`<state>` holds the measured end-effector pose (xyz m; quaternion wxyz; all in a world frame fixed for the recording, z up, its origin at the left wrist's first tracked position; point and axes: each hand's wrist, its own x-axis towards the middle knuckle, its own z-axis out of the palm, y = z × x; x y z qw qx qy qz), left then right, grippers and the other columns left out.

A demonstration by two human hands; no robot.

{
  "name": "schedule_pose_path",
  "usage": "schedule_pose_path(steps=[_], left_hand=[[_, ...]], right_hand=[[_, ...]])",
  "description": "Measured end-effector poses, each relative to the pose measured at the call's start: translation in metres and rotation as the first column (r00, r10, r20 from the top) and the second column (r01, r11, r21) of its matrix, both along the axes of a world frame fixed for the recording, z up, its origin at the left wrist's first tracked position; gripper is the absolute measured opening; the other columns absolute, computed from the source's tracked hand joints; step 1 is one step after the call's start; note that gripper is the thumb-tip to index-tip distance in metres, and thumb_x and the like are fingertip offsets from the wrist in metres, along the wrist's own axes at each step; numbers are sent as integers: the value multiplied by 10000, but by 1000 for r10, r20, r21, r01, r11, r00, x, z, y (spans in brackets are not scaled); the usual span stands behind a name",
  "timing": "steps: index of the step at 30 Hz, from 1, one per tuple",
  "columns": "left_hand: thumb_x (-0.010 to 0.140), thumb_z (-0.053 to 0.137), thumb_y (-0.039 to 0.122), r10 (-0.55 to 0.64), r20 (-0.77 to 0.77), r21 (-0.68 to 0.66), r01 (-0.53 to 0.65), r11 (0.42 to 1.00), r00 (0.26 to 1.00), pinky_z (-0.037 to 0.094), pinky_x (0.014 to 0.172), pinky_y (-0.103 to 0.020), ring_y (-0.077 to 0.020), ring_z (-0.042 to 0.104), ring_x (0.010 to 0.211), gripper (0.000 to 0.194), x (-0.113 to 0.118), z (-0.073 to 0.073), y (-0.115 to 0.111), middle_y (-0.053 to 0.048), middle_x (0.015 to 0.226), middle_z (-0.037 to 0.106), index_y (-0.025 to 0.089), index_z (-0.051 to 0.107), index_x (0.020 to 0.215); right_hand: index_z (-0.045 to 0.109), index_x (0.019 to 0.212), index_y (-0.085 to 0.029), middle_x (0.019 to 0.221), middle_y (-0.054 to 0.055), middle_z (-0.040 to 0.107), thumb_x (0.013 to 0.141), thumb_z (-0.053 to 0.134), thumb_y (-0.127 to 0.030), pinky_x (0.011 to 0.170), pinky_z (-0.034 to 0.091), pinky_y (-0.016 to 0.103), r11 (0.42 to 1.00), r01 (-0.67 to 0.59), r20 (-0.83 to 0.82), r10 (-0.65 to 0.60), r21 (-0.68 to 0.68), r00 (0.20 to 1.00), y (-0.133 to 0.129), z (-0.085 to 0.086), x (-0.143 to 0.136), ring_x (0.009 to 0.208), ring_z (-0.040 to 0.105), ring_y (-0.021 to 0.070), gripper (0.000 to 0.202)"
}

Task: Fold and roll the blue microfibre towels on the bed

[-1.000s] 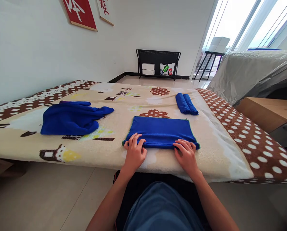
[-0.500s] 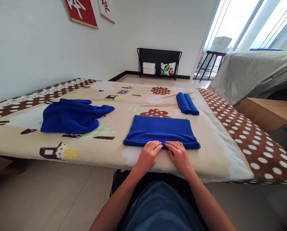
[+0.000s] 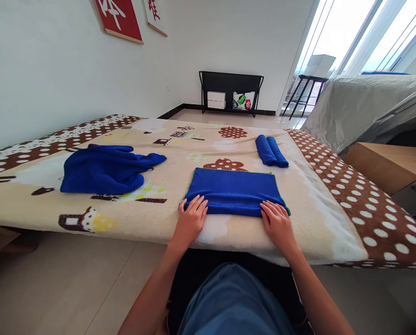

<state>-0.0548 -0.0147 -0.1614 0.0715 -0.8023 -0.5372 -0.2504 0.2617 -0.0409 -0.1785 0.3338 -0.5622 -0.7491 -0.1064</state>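
Note:
A blue towel with green edging lies spread on the bed, its near edge turned into a narrow roll. At the left end of that roll, my left hand curls its fingers over the fabric. My right hand grips the roll near its right end in the same way. Both thumbs are partly hidden against the near side. Two rolled blue towels sit side by side beyond, to the right. A crumpled heap of blue cloth rests to the left.
The bed carries a cream patterned blanket with brown polka-dot borders; its front edge is just before my body. A cardboard box and plastic-covered furniture stand at the right. A black rack is against the far wall.
My hands have moved apart from the middle of the rolled edge, the left to its left end and the right towards its right end. The other towels stay put.

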Motion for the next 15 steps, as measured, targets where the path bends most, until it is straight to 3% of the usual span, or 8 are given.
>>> schedule_pose_path(steps=[2, 4, 6, 8, 11, 15], left_hand=[[1007, 385, 159, 3, 19, 42, -4, 999, 1000, 247, 1183, -555, -261, 487, 1397, 392, 11, 3, -5, -102, 1420, 602, 207, 630, 1309], [992, 375, 115, -126, 23, 50, 124, 991, 992, 294, 1182, -487, -224, 485, 1401, 432, 31, 6, -9, -87, 1431, 595, 205, 608, 1345], [1013, 372, 155, -276, 16, 2, 276, 961, 961, 353, 1162, -414, -190, 507, 1381, 430, 54, 6, -11, -75, 1443, 586, 197, 575, 1389], [1042, 358, 231, -319, 13, -67, 319, 945, 948, 378, 1150, -399, -186, 517, 1371, 425, 72, 6, -8, -78, 1458, 571, 181, 547, 1419], [1059, 338, 329, -190, 4, -121, 189, 975, 982, 369, 1155, -448, -221, 479, 1405, 444, 79, 4, 2, -87, 1486, 538, 173, 556, 1412], [1048, 355, 446, -23, -23, -113, 20, 993, 999, 359, 1149, -494, -255, 450, 1427, 476, 48, 4, 16, -87, 1511, 507, 214, 577, 1400]], right_hand=[[689, 1232, -199, 1279, 65, 668, 1009, 427, -223, 1086, 438, 446, 999, -29, -37, 30, 42, 999, -3, 0, -11, 1224, 601, 220, 344], [683, 1238, -211, 1286, 53, 664, 1009, 411, -194, 1081, 448, 420, 990, -138, -44, 140, 41, 989, -4, 1, -30, 1225, 602, 201, 356], [661, 1272, -210, 1323, 51, 645, 1019, 399, -201, 1107, 432, 400, 970, -241, -18, 241, -15, 970, -3, 3, -51, 1256, 588, 181, 365], [631, 1314, -195, 1366, 58, 617, 1035, 378, -224, 1131, 408, 394, 963, -253, 7, 255, -89, 967, 2, 5, -67, 1286, 571, 171, 378], [604, 1353, -188, 1408, 69, 584, 1057, 360, -305, 1134, 394, 404, 975, -157, 34, 164, -156, 986, 13, 8, -68, 1329, 544, 184, 401], [604, 1365, -196, 1447, 77, 545, 1048, 390, -446, 1135, 376, 425, 985, -11, 69, 23, -170, 997, 21, 6, -31, 1374, 505, 218, 457]])
